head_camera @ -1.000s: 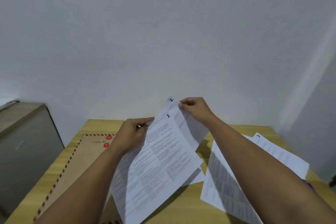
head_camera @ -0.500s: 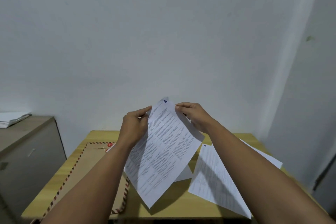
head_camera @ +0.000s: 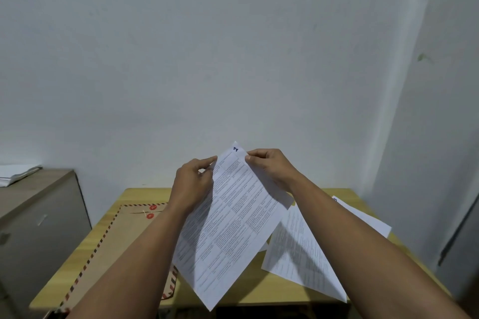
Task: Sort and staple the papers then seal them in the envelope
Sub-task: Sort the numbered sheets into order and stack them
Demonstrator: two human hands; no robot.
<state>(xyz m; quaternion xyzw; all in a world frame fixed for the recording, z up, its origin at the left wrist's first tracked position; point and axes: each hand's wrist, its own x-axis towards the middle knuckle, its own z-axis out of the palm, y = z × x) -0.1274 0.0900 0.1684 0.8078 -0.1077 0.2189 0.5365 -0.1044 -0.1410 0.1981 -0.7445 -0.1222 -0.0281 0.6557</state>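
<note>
I hold printed sheets point(head_camera: 230, 228) tilted in the air above the yellow table point(head_camera: 259, 290). My left hand point(head_camera: 193, 184) pinches their upper left edge and my right hand point(head_camera: 270, 166) pinches the top corner, beside a blue handwritten number. The sheets lie aligned, one behind the other. A brown envelope point(head_camera: 116, 238) with a red and blue striped border and red string buttons lies flat on the table's left side, partly hidden by my left arm.
More printed sheets point(head_camera: 298, 256) lie loose on the table's right half under my right arm, one white sheet point(head_camera: 363, 217) further back. A grey cabinet point(head_camera: 33, 215) with a paper stack on top stands at the left. A white wall rises behind the table.
The two fanned sheets, numbers both showing a second ago, have been slid together into one aligned pair. Both hands lifted them slightly; the view shifted up and back.
</note>
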